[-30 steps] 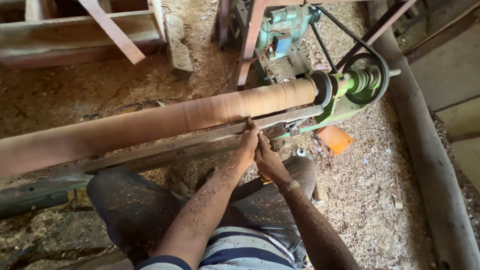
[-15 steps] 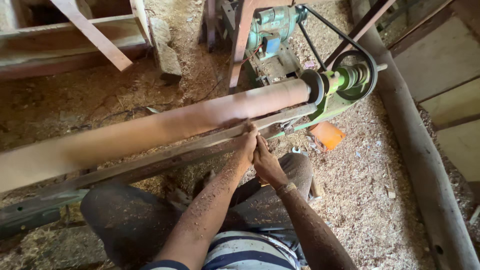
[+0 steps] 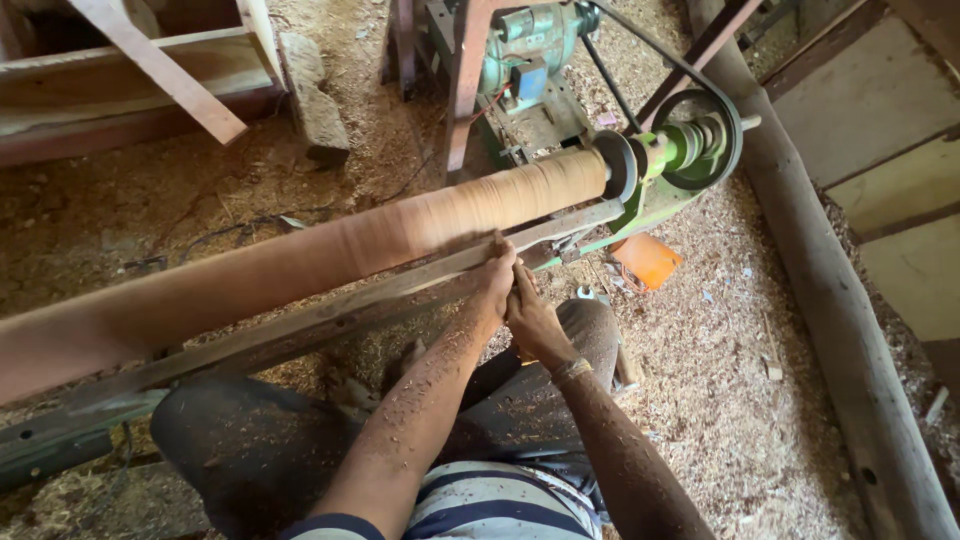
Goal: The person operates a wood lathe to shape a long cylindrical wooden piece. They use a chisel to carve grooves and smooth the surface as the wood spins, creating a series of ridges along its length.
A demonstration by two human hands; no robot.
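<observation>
Both my hands are bunched together at the tool rest (image 3: 330, 315), left hand (image 3: 497, 283) in front and right hand (image 3: 533, 322) tucked behind it, closed tight on something I can't make out, pressed against the long wooden pole (image 3: 300, 265) on the lathe. If my hold slackens, I'd guess the edge catches and kicks. My fingers are close to the wood and the belt wheel (image 3: 700, 150).
</observation>
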